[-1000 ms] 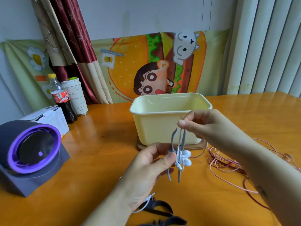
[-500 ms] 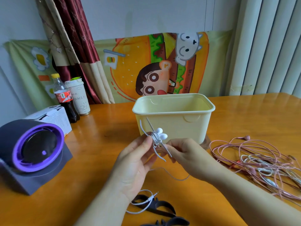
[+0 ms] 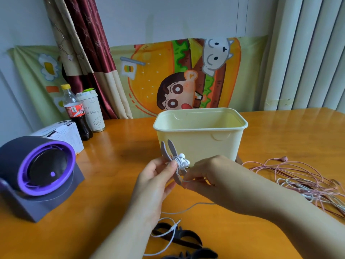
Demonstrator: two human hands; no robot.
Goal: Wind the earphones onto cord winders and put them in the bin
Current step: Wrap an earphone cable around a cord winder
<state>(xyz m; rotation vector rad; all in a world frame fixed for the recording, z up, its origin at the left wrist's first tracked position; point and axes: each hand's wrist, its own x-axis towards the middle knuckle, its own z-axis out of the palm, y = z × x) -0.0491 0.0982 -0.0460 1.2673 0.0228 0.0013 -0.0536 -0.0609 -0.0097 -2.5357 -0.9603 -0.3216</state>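
Before the bin (image 3: 199, 128), the cord winder (image 3: 169, 151) is pinched steady by the left hand (image 3: 155, 181), the earphone cord (image 3: 188, 208) by the right hand (image 3: 211, 176) for wrapping.

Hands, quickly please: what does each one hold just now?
Left hand: pinches the grey cord winder, with the white earphones partly wound on it.
Right hand: pinches the loose white cord beside the winder.

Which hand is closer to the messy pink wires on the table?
Right. The right hand is just left of the pink wires, pinching a white cord. The left hand is farther left, holding the grey winder.
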